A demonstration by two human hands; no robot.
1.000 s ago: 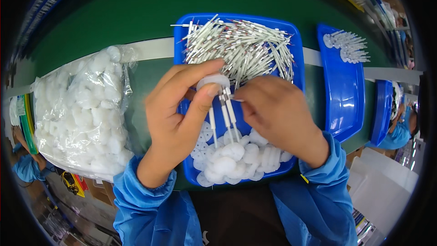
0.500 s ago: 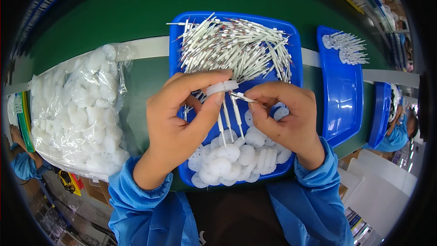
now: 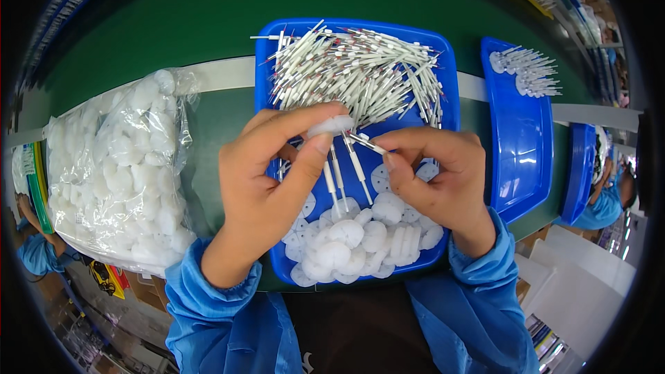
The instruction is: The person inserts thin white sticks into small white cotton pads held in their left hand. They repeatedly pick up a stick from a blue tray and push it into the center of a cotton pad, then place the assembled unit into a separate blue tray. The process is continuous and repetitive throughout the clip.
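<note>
Pinched between the thumb and fingers of my left hand is a round white plastic disc, held tilted. Several thin white sticks with metallic sections hang down from it. My right hand grips another thin white stick between thumb and forefinger. Its metallic end points at the disc's underside; whether it is inserted I cannot tell. Both hands are over a blue tray. A heap of similar sticks fills the tray's far part, and loose white discs with small holes lie in its near part.
Left of the tray lies a clear plastic bag packed with white discs. To the right, another blue tray holds discs fitted with sticks. These stand on a green table. Other people's blue sleeves show at both sides.
My left hand has shifted slightly left and tipped the disc, so more of its flat face shows. The stick in my right hand is now angled more steeply toward the disc.
</note>
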